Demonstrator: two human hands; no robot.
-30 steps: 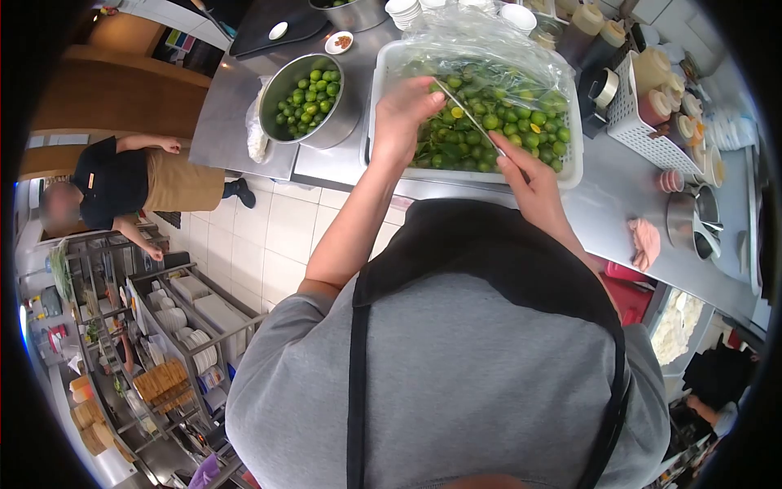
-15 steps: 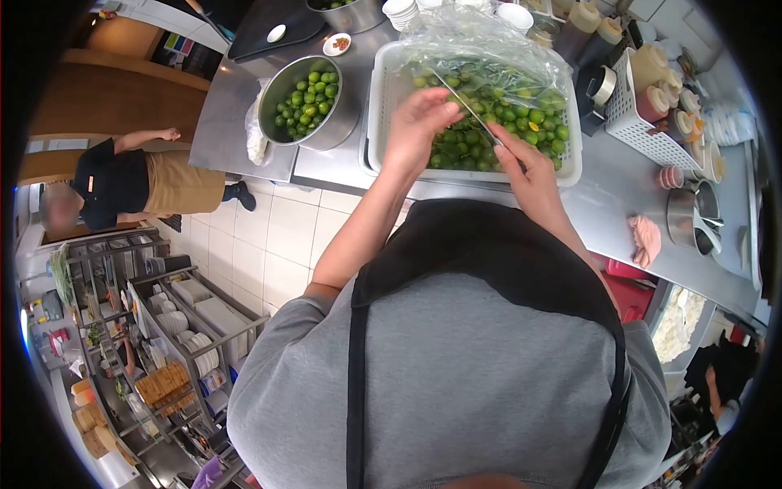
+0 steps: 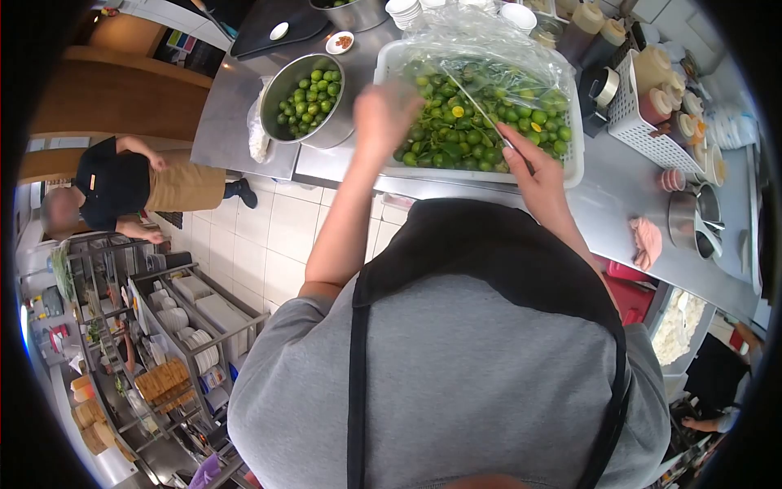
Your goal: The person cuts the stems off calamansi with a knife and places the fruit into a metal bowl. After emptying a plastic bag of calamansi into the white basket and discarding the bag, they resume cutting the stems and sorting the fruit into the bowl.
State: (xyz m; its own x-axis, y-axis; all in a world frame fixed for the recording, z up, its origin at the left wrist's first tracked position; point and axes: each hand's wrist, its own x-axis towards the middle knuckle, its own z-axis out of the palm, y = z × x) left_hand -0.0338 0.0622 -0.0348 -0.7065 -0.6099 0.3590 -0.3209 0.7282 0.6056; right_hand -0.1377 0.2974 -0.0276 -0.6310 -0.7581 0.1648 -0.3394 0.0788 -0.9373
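Observation:
My right hand point(image 3: 533, 165) is closed round the handle of a knife point(image 3: 476, 99), whose blade points up and left over the limes. Smeared by motion, my left hand point(image 3: 384, 122) is at the left edge of the white tub point(image 3: 575, 163), between it and the steel pot point(image 3: 326, 138); whether its fingers hold anything cannot be made out. Small green limes point(image 3: 464, 134), a few cut faces showing yellow, fill the tub, with a clear plastic bag point(image 3: 489, 49) draped over its far part. More whole limes point(image 3: 308, 104) lie in the pot.
A white basket point(image 3: 643, 134) with sauce bottles stands at the right, near a pink cloth point(image 3: 645, 243). Small white bowls point(image 3: 403, 11) and a dish of red bits point(image 3: 340, 42) sit at the back. A person point(image 3: 122, 183) stands left, beside a dish rack point(image 3: 195, 318).
My left hand has moved left, away from the knife toward the steel pot. The right hand with the knife has shifted slightly right and down. The person at left has moved their arms.

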